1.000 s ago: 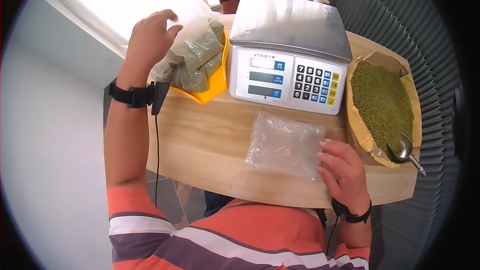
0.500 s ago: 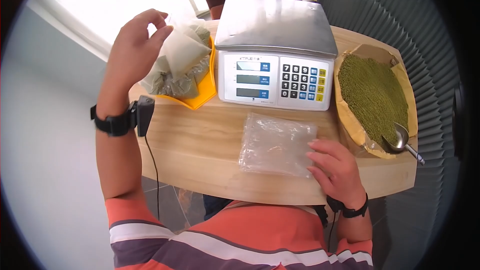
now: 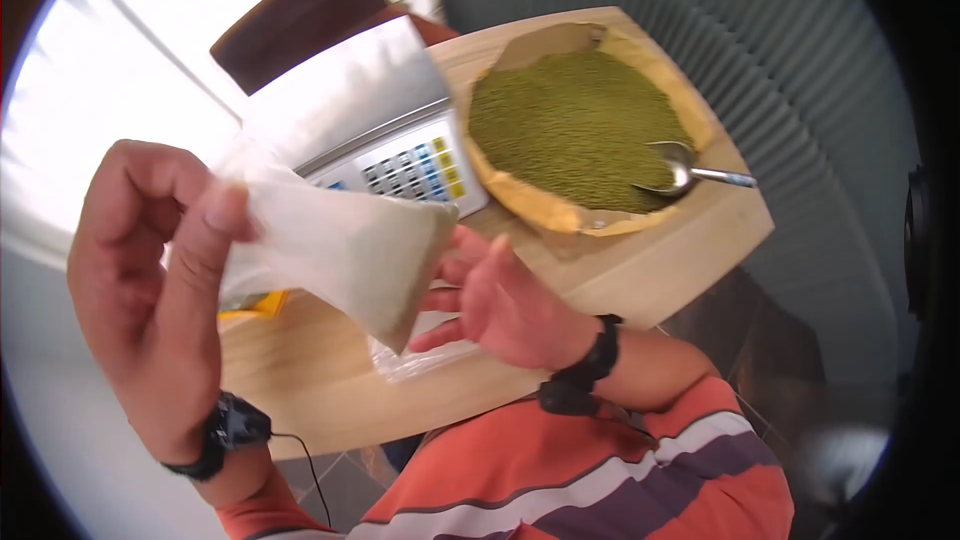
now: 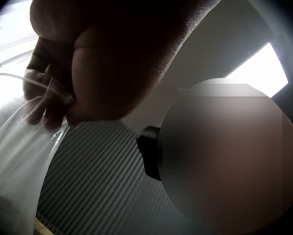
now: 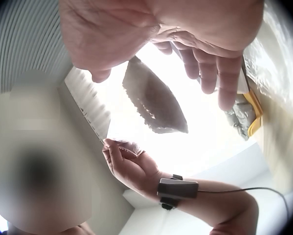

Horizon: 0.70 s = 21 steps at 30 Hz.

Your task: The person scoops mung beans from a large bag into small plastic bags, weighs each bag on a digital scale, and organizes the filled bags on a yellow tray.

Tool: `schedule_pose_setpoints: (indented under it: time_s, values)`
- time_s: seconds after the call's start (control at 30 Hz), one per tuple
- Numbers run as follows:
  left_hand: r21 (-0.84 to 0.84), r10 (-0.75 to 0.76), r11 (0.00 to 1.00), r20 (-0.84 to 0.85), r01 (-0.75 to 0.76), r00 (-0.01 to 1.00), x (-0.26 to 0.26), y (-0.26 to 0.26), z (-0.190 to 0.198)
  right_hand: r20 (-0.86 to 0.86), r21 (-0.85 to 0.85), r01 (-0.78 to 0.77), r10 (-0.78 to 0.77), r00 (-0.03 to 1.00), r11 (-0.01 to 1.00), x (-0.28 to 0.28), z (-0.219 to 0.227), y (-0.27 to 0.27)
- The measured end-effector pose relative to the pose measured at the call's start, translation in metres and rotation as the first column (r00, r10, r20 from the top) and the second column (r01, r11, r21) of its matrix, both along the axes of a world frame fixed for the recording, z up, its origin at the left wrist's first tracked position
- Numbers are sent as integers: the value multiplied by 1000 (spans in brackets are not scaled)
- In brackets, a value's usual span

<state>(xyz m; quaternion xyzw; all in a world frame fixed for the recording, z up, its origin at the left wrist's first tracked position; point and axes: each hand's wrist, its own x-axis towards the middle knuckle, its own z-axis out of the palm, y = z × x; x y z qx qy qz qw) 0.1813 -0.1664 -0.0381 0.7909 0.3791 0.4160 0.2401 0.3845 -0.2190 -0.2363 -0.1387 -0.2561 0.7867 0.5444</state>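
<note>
In the head view a filled clear plastic bag [image 3: 350,240] is held up before the body, its contents gathered in the lower end. My left hand [image 3: 150,260] pinches its top between thumb and fingers. The left wrist view shows those fingers at the bag's gathered plastic [image 4: 14,152]. Beside the bag's lower end is my right hand [image 3: 515,310], with its fingers extended. From the right wrist, the hanging bag [image 5: 156,100] shows dark against bright light, below the spread fingers of the right hand [image 5: 161,29]. Flat clear plastic [image 3: 400,362] lies on the table, partly covered.
A scale [image 3: 425,165] stands behind the held bag, partly hidden. At the back right, a paper sack [image 3: 540,208] of small green beans [image 3: 580,120] has a metal scoop [image 3: 678,172] in it. More bags [image 5: 242,117] sit in a yellow tray [image 5: 256,113].
My left hand has lifted the bag from the yellow tray and brought it nearer the body. My right hand has left the flat plastic and risen towards the bag. The head view has turned right.
</note>
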Motion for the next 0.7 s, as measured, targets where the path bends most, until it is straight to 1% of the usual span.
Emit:
schedule_pose_setpoints:
  time_s: [0.03,0.07,0.1,0.13,0.2,0.23,0.3,0.33,0.4,0.43,0.47,0.5,0.53,0.57,0.63,0.67,0.7]
  values:
    - [-35,-53,998,-4,53,999,14,0,-4,15,3,33,-33,999,999,0,8,0]
    - [-69,-92,993,-13,91,996,25,-2,-6,-87,-32,61,-63,994,998,0,20,0]
    - [-98,-133,987,-67,126,989,35,-1,-7,-190,-67,78,-90,978,995,2,27,-1]
    - [-125,-185,976,-21,181,983,43,2,-14,-183,-63,88,-98,978,994,8,28,-1]
    - [-231,-215,950,0,209,977,52,4,-16,-11,-150,231,-235,972,961,23,27,-3]
    - [-229,-219,950,3,214,976,58,6,-17,-8,-148,235,-239,971,961,30,27,-3]
    - [-312,-248,922,-18,230,969,65,10,-19,4,-137,384,-387,922,913,46,26,-3]
    - [-313,-248,921,-13,231,969,68,13,-20,9,-137,384,-387,922,913,52,27,-4]
    - [-374,-287,885,25,275,957,72,20,-24,75,-55,511,-507,859,858,67,33,-5]
    - [-376,-282,885,35,274,959,73,25,-29,85,-54,507,-502,861,860,76,38,-5]
    - [-217,-276,935,54,281,960,72,31,-38,131,-27,588,-581,804,808,86,44,-5]
    - [-55,-270,960,74,275,960,69,35,-44,177,4,662,-652,737,749,96,49,-4]
    - [-62,-262,961,90,268,961,63,34,-47,242,87,711,-707,665,698,108,55,-3]
    - [-129,-223,963,122,238,967,55,31,-50,300,176,745,-756,582,643,122,60,0]
    - [-235,-160,952,167,197,973,37,24,-63,422,351,768,-823,381,536,153,64,7]
    - [-243,-151,950,187,195,971,26,22,-73,440,359,757,-814,378,546,169,65,10]
    - [-280,-155,940,161,195,975,15,21,-85,501,448,732,-823,269,513,184,67,12]
